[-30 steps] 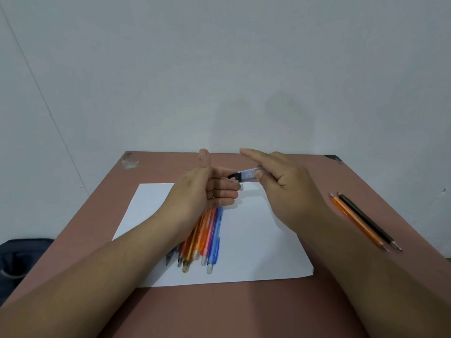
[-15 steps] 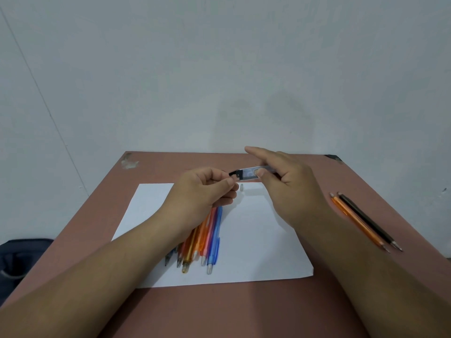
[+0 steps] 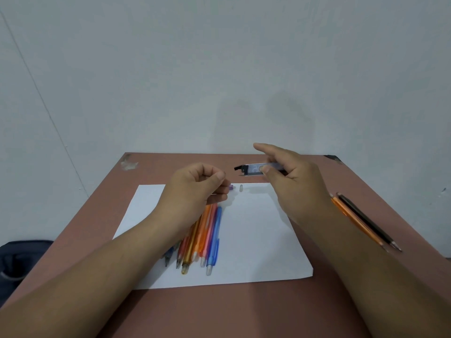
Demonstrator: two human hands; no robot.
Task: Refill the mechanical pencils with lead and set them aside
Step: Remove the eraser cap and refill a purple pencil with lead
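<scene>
At frame centre, the right hand (image 3: 295, 181) pinches a lead case (image 3: 258, 168), forefinger extended; the left hand (image 3: 195, 189) curls, apparently pinching something small.

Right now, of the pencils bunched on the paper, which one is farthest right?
The blue pencil, at the bunch's right edge beside the pink one; the others are orange, amber or dark.

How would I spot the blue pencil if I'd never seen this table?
Start at the white sheet of paper on the brown table. A bundle of pencils lies on its left half, under the left hand. The blue pencil is the rightmost, the only bright blue one beside orange and pink ones.
</scene>
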